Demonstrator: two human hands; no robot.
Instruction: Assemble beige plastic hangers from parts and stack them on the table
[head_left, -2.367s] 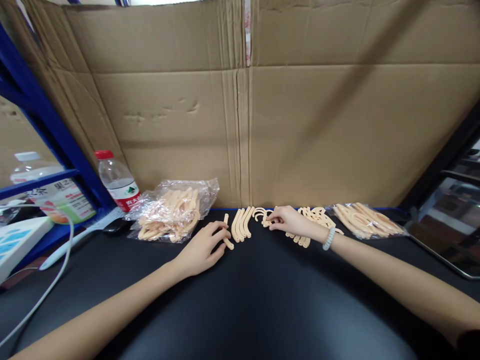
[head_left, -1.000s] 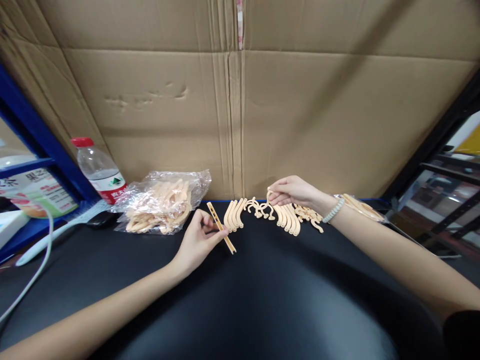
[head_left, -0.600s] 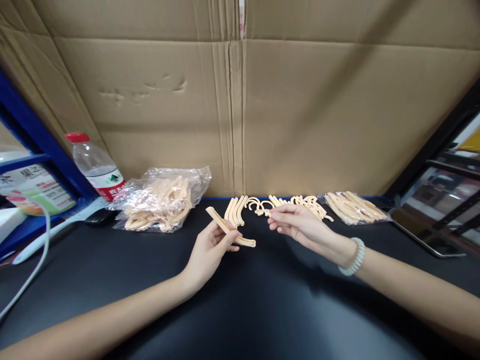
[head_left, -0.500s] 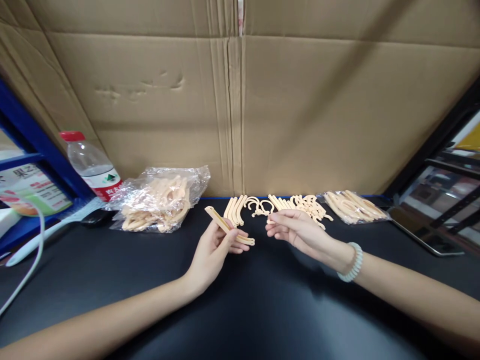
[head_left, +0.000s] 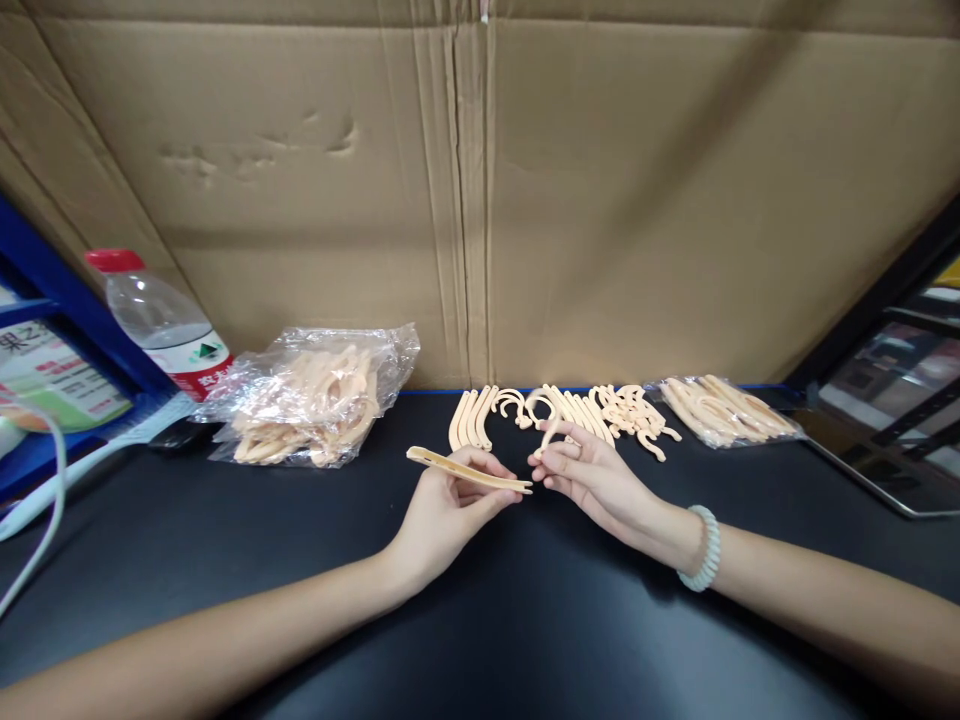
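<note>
My left hand (head_left: 442,515) is closed around a beige plastic hanger arm (head_left: 469,472), a long, slightly curved strip that forks at its right end. Close to that forked end, my right hand (head_left: 592,480) pinches a small curved beige hanger hook (head_left: 550,438), partly hidden by the fingers. Beyond the hands lie a row of loose hanger arms (head_left: 471,418), a few loose hooks (head_left: 511,402), more strips (head_left: 579,412) and a heap of small curved pieces (head_left: 631,412).
At the left, a clear bag of beige parts (head_left: 307,400) lies by a red-capped bottle (head_left: 172,330) and a light-blue handled object (head_left: 97,462). A flatter bag (head_left: 727,410) and a dark, shiny tablet-like panel (head_left: 870,460) are at the right. A cardboard wall (head_left: 637,200) stands behind.
My left hand has turned the hanger arm flatter, bringing its forked end nearer my right hand. The hook in my right hand now shows more. The view has shifted slightly.
</note>
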